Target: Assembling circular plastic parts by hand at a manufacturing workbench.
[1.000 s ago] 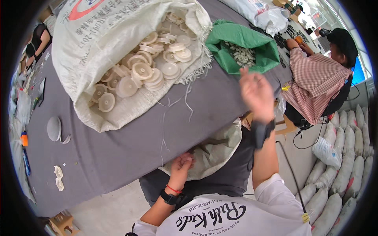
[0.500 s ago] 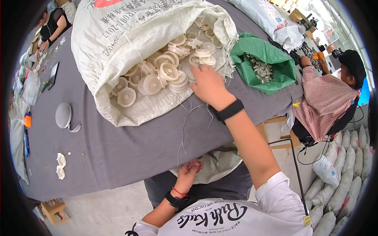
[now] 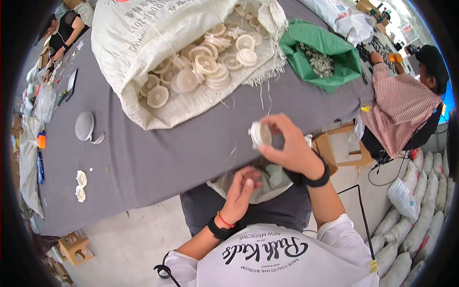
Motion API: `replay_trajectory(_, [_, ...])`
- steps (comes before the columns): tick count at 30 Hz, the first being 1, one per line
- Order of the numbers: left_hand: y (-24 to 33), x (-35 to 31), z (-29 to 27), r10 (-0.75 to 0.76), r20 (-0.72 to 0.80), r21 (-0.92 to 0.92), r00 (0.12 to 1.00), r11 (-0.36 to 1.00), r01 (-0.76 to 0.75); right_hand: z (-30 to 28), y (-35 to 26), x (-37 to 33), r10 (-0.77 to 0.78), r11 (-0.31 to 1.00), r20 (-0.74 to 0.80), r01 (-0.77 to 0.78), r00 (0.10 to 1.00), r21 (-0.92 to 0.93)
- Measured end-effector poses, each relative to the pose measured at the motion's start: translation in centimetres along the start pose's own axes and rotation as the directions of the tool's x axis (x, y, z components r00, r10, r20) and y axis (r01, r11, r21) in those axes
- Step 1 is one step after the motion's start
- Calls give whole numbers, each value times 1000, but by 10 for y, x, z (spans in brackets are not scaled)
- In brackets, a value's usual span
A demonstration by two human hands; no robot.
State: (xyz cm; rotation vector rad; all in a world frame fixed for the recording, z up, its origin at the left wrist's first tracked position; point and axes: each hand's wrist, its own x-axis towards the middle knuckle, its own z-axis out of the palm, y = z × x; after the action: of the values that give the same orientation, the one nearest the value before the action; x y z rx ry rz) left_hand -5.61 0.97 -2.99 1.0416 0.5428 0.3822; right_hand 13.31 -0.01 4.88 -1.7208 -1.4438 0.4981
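Above the table's near edge, my right hand [image 3: 294, 148] holds a white round plastic part [image 3: 261, 135] between thumb and fingers, its disc tilted on edge. Lower and to its left is my left hand [image 3: 241, 191], over the open sack [image 3: 267, 193] at my lap. Its fingers are loosely bent and apart, with nothing visible in them. Farther off, a large white woven sack [image 3: 129, 62] lies on its side with its mouth towards me. Many similar cream-white round plastic parts [image 3: 205, 64] spill from it.
A green sack [image 3: 299, 36] of small pale pieces stands right of the white sack. Two round parts [image 3: 81, 185] and a grey round device [image 3: 85, 126] lie on the left of the grey-covered table [image 3: 158, 167]. Co-workers sit at far left and right. Filled sacks [image 3: 406, 229] pile at lower right.
My right hand has drawn back from the pile towards me, bringing one round part with it. My left hand has risen slightly and its fingers have loosened. The view has shifted a little.
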Motion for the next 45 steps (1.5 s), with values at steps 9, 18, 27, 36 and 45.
replay_trajectory(9, [14, 2, 30, 218, -67, 128, 974, 970, -208, 42, -6, -90, -227, 971, -183, 208, 957, -117])
replay_trajectory(18, [9, -13, 33, -42, -7, 27, 999, 999, 42, 46, -2, -107, 112, 993, -323, -96, 940, 64])
replay_trajectory(27, [12, -6, 30, -67, 107, -377, 992, 921, 103, 11, 62, -129, 755, 558, -455, -98, 471, 824])
replay_trajectory(36, [10, 5, 29, -97, 204, -452, 974, 873, 181, -75, 183, -208, 565, 703, -814, -593, 133, 391])
replay_trajectory(45, [20, 13, 36, -246, 129, -252, 961, 929, 272, 32, 26, -116, 553, 468, 97, -405, 828, 786])
